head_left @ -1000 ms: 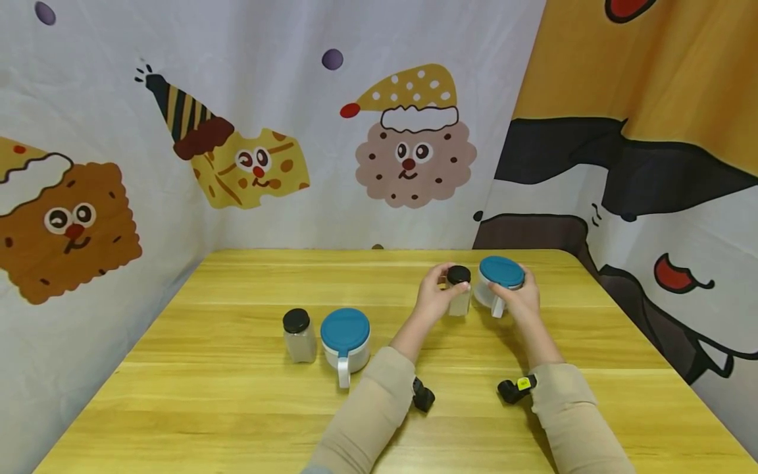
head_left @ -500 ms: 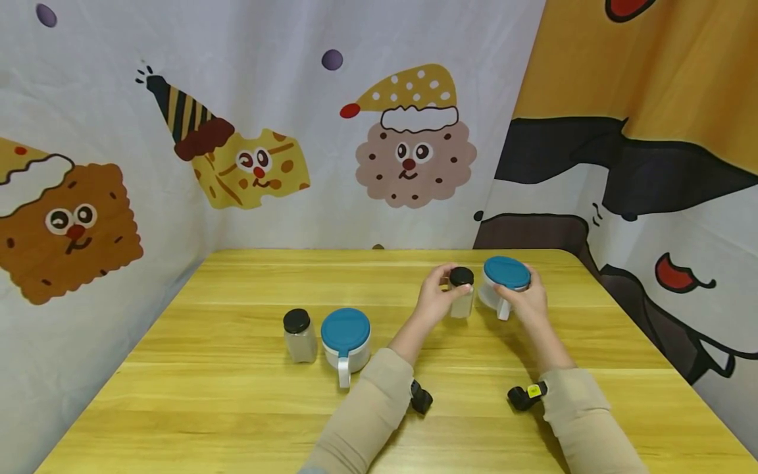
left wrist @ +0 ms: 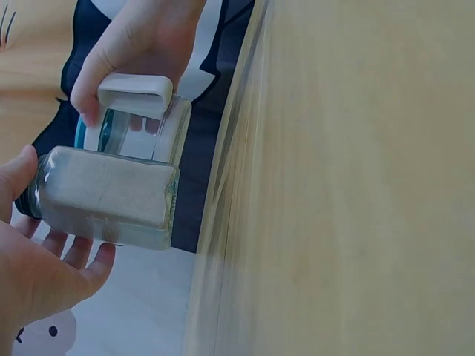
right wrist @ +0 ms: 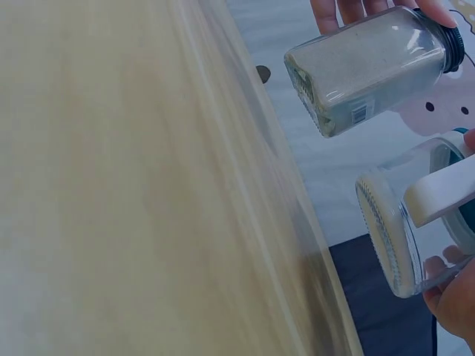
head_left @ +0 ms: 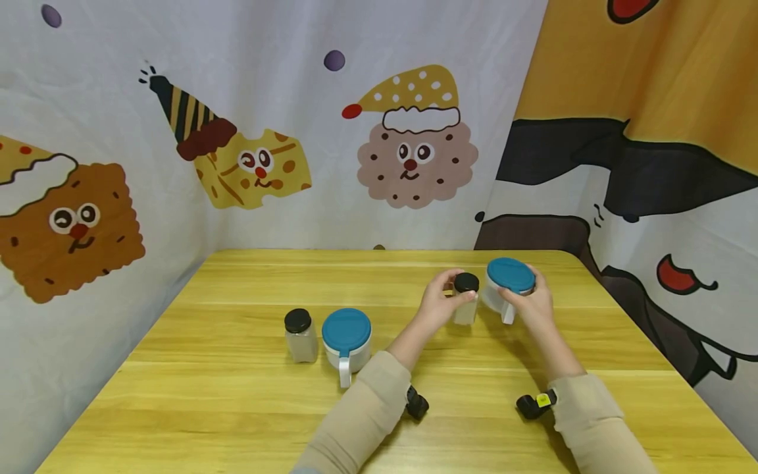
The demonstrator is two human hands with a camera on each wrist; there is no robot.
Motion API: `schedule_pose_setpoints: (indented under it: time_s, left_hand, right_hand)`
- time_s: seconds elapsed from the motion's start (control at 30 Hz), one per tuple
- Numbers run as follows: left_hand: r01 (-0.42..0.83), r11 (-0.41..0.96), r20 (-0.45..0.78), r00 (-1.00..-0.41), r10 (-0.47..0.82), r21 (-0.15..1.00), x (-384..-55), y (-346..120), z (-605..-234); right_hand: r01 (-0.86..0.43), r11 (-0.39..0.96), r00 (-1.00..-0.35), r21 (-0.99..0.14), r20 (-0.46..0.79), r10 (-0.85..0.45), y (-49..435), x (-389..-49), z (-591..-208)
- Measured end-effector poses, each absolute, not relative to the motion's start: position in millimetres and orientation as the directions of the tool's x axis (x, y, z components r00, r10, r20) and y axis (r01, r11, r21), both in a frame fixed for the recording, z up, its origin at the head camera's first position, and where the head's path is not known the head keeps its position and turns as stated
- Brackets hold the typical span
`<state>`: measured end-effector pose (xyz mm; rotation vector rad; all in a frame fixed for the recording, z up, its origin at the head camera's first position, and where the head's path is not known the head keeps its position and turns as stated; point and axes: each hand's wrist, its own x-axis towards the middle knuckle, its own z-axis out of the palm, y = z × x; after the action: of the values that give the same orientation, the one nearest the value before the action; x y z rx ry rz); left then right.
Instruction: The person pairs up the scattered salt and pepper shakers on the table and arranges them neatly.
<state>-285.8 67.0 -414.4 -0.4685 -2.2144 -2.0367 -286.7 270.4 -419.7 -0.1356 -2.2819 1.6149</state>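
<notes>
In the head view, at the back right of the table, my left hand (head_left: pixel 435 306) grips a square glass jar (head_left: pixel 465 312) with a black lid. Just right of it, my right hand (head_left: pixel 537 307) holds a clear pot (head_left: pixel 510 275) with a blue lid and a white handle. The left wrist view shows thumb and fingers round the neck of the jar (left wrist: pixel 104 194), which looks filled with something pale. Its base and the ridged base of the pot (right wrist: pixel 386 230) show in the right wrist view, so both seem lifted off the table. The two stand close together.
Farther left on the wooden table (head_left: pixel 225 408) stand a second black-lidded jar (head_left: pixel 302 339) and a second blue-lidded pot (head_left: pixel 347 336), its handle toward me. A printed curtain (head_left: pixel 266 224) hangs behind the table's back edge.
Both hands have moved slightly right and a little nearer to me, carrying the jar and the pot. The second jar and pot stay in place.
</notes>
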Motion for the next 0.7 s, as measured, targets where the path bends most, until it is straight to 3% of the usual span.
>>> schedule_pose_setpoints:
  time_s: [0.7]
  left_hand:
    - [0.241,0.027,0.231,-0.953,0.195,0.970,-273,58,-411]
  right_hand:
    - [-0.162,0.368,-0.943,-0.916,0.253,0.214,269,-272,-414]
